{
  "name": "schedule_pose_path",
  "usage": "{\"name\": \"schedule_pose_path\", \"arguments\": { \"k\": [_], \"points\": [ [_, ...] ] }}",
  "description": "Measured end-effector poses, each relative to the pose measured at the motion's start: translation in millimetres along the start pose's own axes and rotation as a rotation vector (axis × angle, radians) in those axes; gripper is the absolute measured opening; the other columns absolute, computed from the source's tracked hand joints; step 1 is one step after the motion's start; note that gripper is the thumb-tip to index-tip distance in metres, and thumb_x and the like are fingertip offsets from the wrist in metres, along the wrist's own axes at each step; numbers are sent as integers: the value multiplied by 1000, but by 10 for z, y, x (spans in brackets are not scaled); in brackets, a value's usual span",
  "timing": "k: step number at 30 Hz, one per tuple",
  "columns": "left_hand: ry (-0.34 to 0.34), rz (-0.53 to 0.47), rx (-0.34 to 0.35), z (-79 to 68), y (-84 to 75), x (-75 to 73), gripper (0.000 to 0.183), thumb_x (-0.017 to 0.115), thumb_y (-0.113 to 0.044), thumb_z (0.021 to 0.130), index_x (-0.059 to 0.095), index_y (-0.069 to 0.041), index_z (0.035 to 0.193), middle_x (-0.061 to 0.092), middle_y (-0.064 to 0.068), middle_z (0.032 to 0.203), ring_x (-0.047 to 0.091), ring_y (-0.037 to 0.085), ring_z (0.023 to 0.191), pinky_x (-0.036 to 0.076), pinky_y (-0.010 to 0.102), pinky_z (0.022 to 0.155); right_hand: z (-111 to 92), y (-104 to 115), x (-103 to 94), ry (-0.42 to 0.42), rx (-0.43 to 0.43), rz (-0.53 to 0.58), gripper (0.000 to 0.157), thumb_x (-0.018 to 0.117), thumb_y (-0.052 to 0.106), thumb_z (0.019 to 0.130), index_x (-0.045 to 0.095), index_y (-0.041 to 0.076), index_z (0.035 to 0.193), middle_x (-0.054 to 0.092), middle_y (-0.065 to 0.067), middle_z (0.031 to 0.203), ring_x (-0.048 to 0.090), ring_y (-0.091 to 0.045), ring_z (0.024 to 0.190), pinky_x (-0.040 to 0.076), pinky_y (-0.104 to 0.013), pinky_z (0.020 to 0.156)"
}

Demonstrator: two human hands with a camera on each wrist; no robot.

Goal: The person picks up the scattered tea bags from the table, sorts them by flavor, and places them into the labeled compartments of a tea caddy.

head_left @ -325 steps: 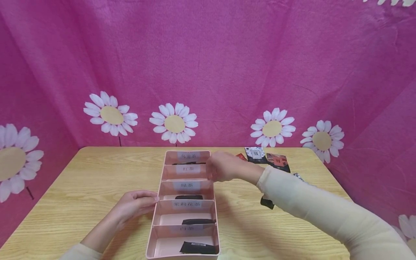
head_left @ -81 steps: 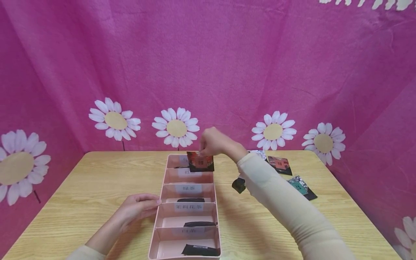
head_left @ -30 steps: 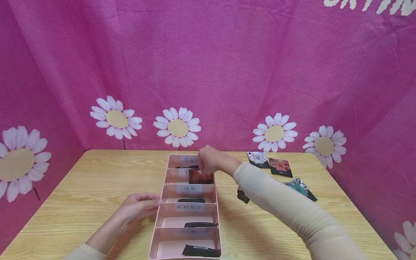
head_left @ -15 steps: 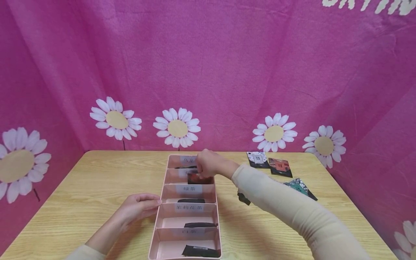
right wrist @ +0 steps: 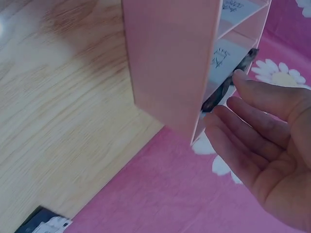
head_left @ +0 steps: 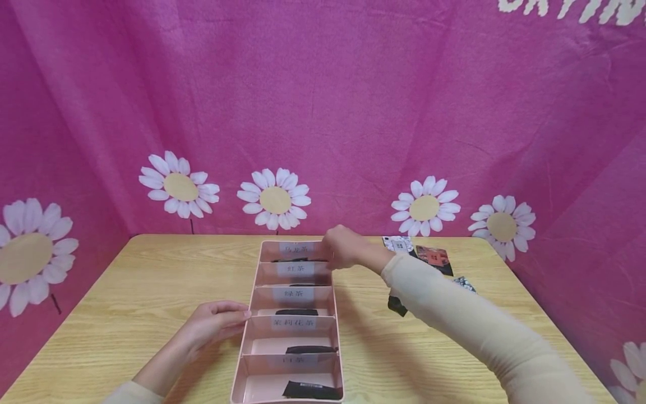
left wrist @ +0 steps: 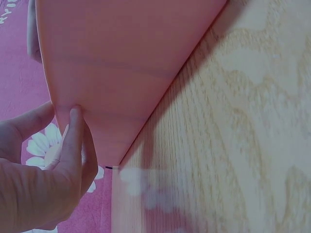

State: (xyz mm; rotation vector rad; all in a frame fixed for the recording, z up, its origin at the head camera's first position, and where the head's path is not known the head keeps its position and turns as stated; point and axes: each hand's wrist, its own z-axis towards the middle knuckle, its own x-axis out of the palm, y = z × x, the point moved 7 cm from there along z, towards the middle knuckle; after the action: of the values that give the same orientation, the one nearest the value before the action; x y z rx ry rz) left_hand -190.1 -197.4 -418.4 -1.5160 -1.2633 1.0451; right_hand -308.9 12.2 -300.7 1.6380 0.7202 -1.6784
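Note:
A long pink divided box (head_left: 243, 331) stands on the table, its compartments labelled in Chinese with tea names. My left hand (head_left: 214, 325) pinches its left wall at the rim, fingertips on the outer side (left wrist: 75, 124). My right hand (head_left: 348, 248) is at the right rim beside the two far compartments. In the right wrist view its fingers are loosely bent and apart, holding nothing, with the thumb near a dark tea sachet (right wrist: 249, 59) inside the box. In the second compartment from the back, only the dark top edge of a tea sachet (head_left: 309, 285) shows.
Black tea sachets (head_left: 312, 390) lie in the other compartments. On the table's right side are a white-patterned sachet (head_left: 397, 244), a red one (head_left: 434, 258) and a floral one (head_left: 464, 284) partly behind the sleeve. A black sachet corner (head_left: 397, 306) shows below the forearm.
My right hand lowered a red tea sachet into the second compartment from the back, let go of it and moved to the right rim. My left hand stayed on the box.

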Motion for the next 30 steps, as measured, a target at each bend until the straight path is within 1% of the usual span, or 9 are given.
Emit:
{"name": "schedule_pose_path", "arguments": {
  "k": [4, 7, 10, 15, 19, 23, 27, 30],
  "points": [
    [2, -7, -11, 2, 7, 3, 44, 67, -15, 88, 56, 13, 120, 69, 0, 97, 67, 8, 92, 61, 27, 89, -155, -130, -33, -14, -16, 46, 18, 85, 12, 63, 73, 2, 72, 72, -7, 69, 64, -12, 62, 54, -16, 56],
    [-1, -16, -22, 5, 15, 2, 44, 68, -16, 88, 56, 12, 120, 69, -1, 97, 67, 8, 91, 61, 26, 89, -277, -266, -29, -20, -4, 52, 20, 85, 13, 64, 76, 3, 79, 75, -9, 76, 69, -15, 69, 58, -19, 63],
    [6, -17, -11, 2, 20, 3, 45, 68, -15, 88, 55, 14, 120, 69, 0, 98, 67, 9, 92, 61, 27, 89, -398, -427, -4, -18, 34, 47, 21, 85, 14, 65, 76, 3, 80, 75, -8, 77, 70, -16, 71, 60, -21, 65],
    [6, -23, -8, 14, 19, -4, 45, 68, -14, 88, 55, 14, 120, 69, 1, 98, 67, 9, 92, 61, 26, 89, -621, -727, 106, 21, 128, 52, 23, 85, 15, 68, 76, 1, 84, 75, -10, 79, 70, -17, 73, 61, -25, 66],
    [-9, -33, -20, -2, 12, -6, 47, 68, -15, 87, 54, 14, 121, 69, 1, 98, 67, 8, 92, 60, 25, 89, -783, -929, 230, 49, 148, 46, 22, 83, 12, 69, 75, -2, 84, 75, -11, 78, 70, -19, 73, 61, -26, 66],
    [-4, -38, -16, -2, 7, 3, 48, 68, -14, 87, 54, 15, 122, 69, 1, 97, 67, 7, 91, 60, 25, 89, -953, -1112, 325, 66, 157, 29, 22, 81, 12, 69, 74, -1, 84, 74, -10, 78, 69, -21, 73, 60, -26, 66],
    [6, -32, -11, 1, 6, 16, 47, 67, -13, 88, 53, 16, 123, 69, 1, 97, 66, 7, 91, 60, 24, 88, -1119, -1300, 390, 68, 204, 27, 22, 81, 14, 68, 75, 1, 85, 75, -10, 79, 70, -23, 76, 60, -29, 65],
    [11, -29, -8, -2, 9, 16, 47, 66, -13, 89, 52, 16, 123, 69, 1, 98, 66, 7, 92, 60, 25, 89, -1231, -1447, 450, 74, 261, 49, 22, 81, 15, 68, 75, 1, 85, 75, -10, 80, 71, -25, 78, 61, -31, 66]
  ]
}}
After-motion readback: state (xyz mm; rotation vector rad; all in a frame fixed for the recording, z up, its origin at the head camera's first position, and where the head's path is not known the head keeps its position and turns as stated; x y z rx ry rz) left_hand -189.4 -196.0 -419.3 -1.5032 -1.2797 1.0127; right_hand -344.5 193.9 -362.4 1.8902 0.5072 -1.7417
